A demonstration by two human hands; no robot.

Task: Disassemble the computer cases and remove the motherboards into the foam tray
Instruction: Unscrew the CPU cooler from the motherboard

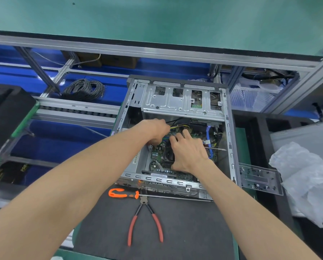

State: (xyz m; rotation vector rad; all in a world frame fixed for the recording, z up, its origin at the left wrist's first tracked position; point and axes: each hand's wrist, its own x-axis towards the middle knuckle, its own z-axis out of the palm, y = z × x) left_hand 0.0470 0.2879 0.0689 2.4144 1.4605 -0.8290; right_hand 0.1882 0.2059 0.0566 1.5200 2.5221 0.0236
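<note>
An open grey computer case (230,132) lies on a dark mat, its green motherboard (157,154) still inside. Both my hands reach into it. My left hand (154,129) is curled near a bundle of yellow and black cables (175,126) at the board's far edge; whether it grips them is hidden. My right hand (189,151) lies spread over the middle of the board, fingers pointing toward the same cables. A metal drive cage (181,102) covers the far part of the case.
An orange-handled screwdriver (123,193) and red-handled pliers (145,220) lie on the mat in front of the case. A clear plastic panel (258,178) and crumpled plastic bags (307,184) sit to the right. Black foam trays (5,117) stand left; a coiled cable (84,90) lies behind.
</note>
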